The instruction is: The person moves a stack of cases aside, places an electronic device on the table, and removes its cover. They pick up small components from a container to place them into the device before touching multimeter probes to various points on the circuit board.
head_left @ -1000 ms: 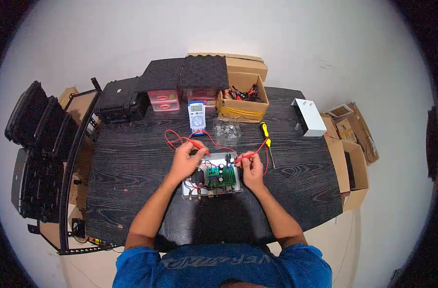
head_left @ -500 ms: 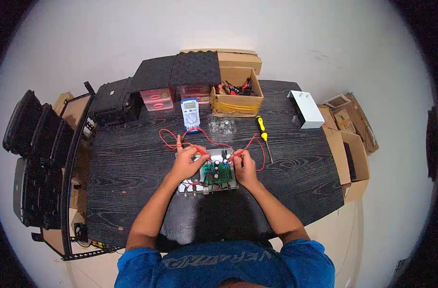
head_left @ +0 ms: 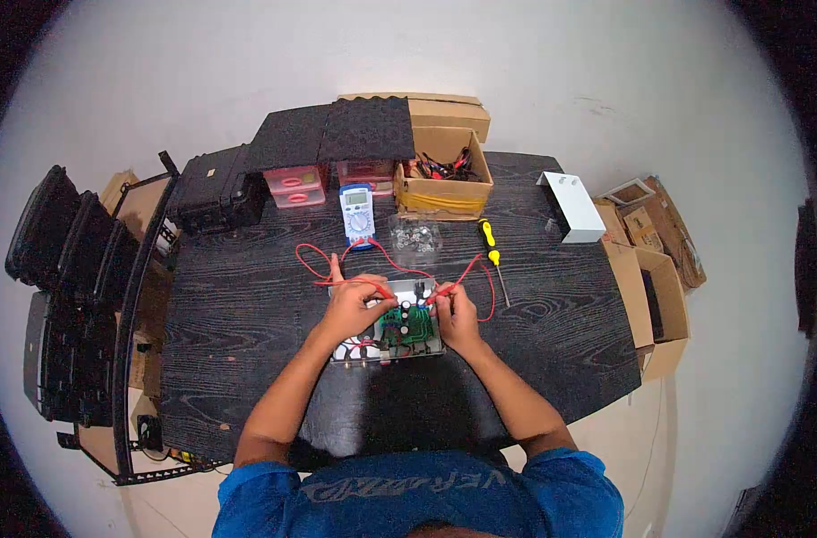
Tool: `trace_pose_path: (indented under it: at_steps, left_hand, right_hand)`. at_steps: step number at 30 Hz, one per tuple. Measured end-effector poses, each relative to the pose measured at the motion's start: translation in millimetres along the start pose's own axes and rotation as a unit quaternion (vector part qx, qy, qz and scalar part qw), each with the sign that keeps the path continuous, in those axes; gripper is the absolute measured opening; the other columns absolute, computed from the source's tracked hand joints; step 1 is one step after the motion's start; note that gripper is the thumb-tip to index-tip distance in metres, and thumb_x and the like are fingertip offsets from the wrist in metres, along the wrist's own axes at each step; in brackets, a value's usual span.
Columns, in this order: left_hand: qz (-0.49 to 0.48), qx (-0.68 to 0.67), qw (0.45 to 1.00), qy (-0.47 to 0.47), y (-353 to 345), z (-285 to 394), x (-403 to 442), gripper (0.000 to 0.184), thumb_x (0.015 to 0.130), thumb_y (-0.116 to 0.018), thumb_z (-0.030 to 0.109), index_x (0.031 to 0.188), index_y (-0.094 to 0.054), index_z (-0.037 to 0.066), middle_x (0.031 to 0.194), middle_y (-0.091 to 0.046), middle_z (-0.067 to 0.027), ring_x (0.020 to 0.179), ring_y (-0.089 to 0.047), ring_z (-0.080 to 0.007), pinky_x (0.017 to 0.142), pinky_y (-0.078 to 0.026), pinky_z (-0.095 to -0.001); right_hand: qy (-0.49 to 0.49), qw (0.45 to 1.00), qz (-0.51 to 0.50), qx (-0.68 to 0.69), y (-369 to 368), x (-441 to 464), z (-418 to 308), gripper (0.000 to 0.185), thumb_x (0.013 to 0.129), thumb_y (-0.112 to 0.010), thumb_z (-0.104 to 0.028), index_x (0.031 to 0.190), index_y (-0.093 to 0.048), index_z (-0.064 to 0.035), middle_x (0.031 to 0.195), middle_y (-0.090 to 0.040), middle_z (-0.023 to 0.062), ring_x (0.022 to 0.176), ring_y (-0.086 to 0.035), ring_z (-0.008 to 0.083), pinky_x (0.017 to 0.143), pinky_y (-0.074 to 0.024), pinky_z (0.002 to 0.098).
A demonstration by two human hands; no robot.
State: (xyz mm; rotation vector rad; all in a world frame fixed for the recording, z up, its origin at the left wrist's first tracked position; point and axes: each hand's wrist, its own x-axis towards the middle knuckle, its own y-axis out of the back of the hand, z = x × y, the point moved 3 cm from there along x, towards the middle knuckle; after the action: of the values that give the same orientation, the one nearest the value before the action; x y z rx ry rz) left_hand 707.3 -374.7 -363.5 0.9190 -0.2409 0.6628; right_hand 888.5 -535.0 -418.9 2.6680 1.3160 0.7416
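Note:
My left hand [head_left: 350, 307] pinches a red multimeter probe [head_left: 384, 290], its tip at the upper left of a green circuit board [head_left: 410, 325]. My right hand [head_left: 458, 314] grips a second red probe [head_left: 439, 292] above the board's upper right. The board sits in an open metal casing [head_left: 345, 352] with wires at its lower left. Red leads run from the probes to a blue and white multimeter [head_left: 359, 217] beyond. Whether the probe tips touch the board is too small to tell.
A yellow and black screwdriver [head_left: 490, 251] lies right of the casing. Behind are a clear bag of small parts [head_left: 414, 240], a cardboard box of cables [head_left: 444, 195] and pink drawers [head_left: 298, 186]. A white metal cover [head_left: 574, 208] stands at the right; a black case [head_left: 213, 190] is left.
My left hand and its probe have shifted slightly, the probe tip staying near the board's upper left. My right hand holds almost the same place. The whole view has moved a little.

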Motion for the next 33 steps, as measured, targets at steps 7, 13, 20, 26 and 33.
trace_pose_path:
  at_steps: [7,13,20,26,33]
  left_hand:
    - [-0.018,-0.001,1.0,0.017,2,2,-1,0.011,0.091,-0.08,0.029,0.091,-0.08,0.018,0.095,-0.08,0.0009,0.112,-0.074,-0.0202,0.121,0.012,-0.0726]
    - [-0.027,-0.017,0.999,0.025,4,2,-1,0.006,0.092,-0.08,0.022,0.093,-0.08,0.016,0.102,-0.08,-0.0047,0.116,-0.073,-0.0242,0.123,0.014,-0.0673]
    - [-0.018,-0.011,1.0,0.012,1,-2,-3,0.009,0.092,-0.079,0.023,0.093,-0.079,0.014,0.098,-0.08,-0.0062,0.114,-0.074,-0.025,0.124,0.013,-0.0672]
    - [-0.018,-0.01,1.0,0.002,3,-1,-3,0.012,0.093,-0.077,0.025,0.095,-0.079,0.014,0.096,-0.079,-0.0094,0.115,-0.073,-0.0271,0.122,0.012,-0.0708]
    - [-0.027,0.008,1.0,-0.006,2,-1,-2,0.012,0.091,-0.079,0.026,0.095,-0.079,0.015,0.097,-0.079,-0.0067,0.116,-0.073,-0.0264,0.122,0.012,-0.0712]
  right_hand:
    - [0.007,1.0,-0.003,-0.03,-1,0,7,0.014,0.107,-0.059,-0.013,0.117,-0.057,-0.0045,0.091,-0.075,0.0101,0.071,-0.072,0.0186,0.067,-0.0575,0.0348]
    - [0.014,0.999,-0.002,-0.046,0,1,-2,0.014,0.107,-0.059,-0.013,0.117,-0.057,-0.0045,0.09,-0.074,0.01,0.071,-0.071,0.0188,0.066,-0.0566,0.0343]
    - [0.025,0.999,-0.006,-0.036,1,-1,-2,0.014,0.107,-0.059,-0.013,0.118,-0.057,-0.0044,0.088,-0.074,0.0098,0.068,-0.068,0.0165,0.065,-0.0547,0.0324]
    - [0.034,0.998,-0.009,-0.046,1,1,-2,0.016,0.108,-0.059,-0.015,0.118,-0.057,-0.0027,0.09,-0.07,0.0081,0.074,-0.063,0.0123,0.071,-0.0533,0.0298]
    - [0.061,0.997,0.003,-0.038,1,1,5,0.021,0.106,-0.063,-0.021,0.118,-0.059,-0.0045,0.081,-0.068,0.0099,0.065,-0.063,0.0176,0.067,-0.0529,0.0337]
